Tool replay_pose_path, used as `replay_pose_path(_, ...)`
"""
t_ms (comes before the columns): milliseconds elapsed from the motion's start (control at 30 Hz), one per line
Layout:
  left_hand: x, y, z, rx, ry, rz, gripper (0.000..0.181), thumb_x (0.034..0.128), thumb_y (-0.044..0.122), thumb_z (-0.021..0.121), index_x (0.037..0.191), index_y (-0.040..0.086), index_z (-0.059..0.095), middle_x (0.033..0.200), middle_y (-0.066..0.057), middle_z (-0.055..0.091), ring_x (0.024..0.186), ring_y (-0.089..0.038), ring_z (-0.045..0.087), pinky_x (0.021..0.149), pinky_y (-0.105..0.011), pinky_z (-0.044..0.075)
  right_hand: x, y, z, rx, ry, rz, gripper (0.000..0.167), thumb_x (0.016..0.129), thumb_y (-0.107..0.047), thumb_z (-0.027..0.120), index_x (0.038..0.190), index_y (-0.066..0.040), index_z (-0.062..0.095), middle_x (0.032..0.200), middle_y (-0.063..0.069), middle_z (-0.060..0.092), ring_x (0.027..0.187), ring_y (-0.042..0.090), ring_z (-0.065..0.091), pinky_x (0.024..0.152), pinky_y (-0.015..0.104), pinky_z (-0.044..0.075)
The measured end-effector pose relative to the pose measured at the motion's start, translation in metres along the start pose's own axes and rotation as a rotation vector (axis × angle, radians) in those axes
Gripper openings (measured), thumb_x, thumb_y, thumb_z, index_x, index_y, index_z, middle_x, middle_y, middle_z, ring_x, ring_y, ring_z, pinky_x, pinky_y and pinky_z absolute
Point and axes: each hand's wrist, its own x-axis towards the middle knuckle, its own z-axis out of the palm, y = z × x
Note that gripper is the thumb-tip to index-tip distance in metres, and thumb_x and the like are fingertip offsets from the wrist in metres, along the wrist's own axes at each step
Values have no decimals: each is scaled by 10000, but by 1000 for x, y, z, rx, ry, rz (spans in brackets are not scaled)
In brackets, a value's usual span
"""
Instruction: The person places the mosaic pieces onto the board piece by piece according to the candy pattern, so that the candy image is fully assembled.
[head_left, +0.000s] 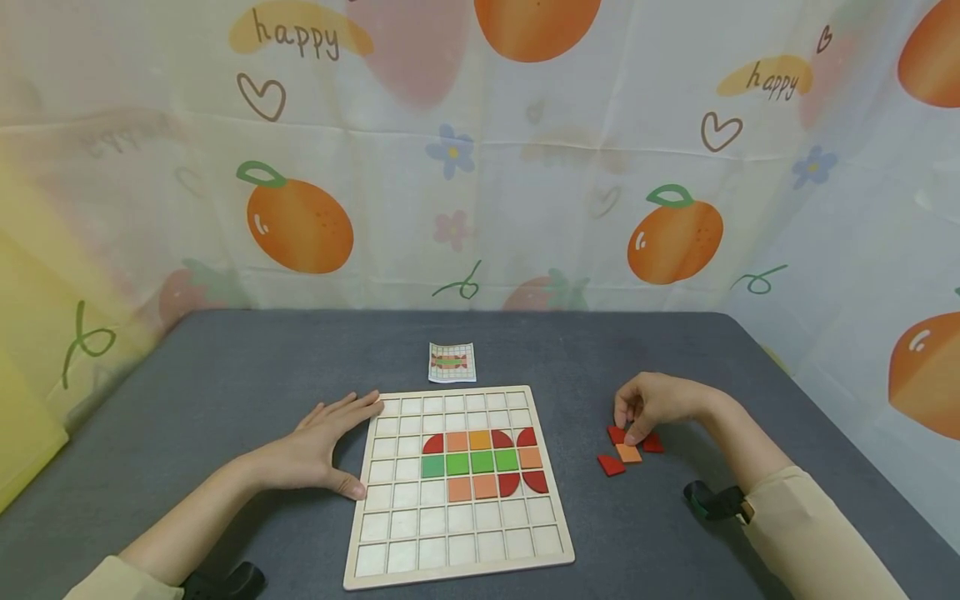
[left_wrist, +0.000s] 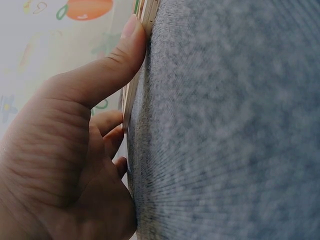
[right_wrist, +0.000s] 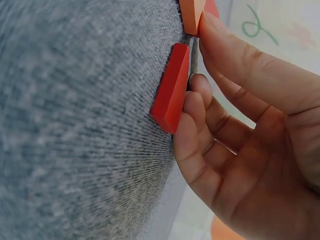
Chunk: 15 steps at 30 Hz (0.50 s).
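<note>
A wooden grid board lies on the table, bearing red quarter-circle tiles, green square tiles and orange square tiles in its middle rows. My left hand rests at the board's left side, fingers spread, thumb and fingertips touching the edge. Over a small group of loose tiles at the right, my right hand has bent fingers. Its thumb touches a loose orange tile beside a red tile; whether it pinches one is unclear. Two more red tiles lie close by.
Behind the board lies a small card printed with a coloured grid pattern. The dark grey table backs onto a fruit-printed curtain. Dark straps with camera mounts sit at both wrists.
</note>
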Motion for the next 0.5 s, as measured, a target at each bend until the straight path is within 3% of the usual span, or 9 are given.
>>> replay_pose_path(167,-1,-1,1,-5,4,2,1136,659,541,844,1549,75,313,1651,-167,223,1513,-504,109,1144,-736,11,1,-2,0,9,-2,26,196,795,-128,800,876,4,679,784,1,642,681,77,542,632,262,494)
replay_pose_path(500,1,-3,1,-2,4,2,1134,661,544,843,1550,84,312,1651,-167,224,1513,-502,112,1142,-741,6,2,-4,1,26,-25,4,156,802,-80,760,863,14,651,788,5,639,678,71,572,652,265,511)
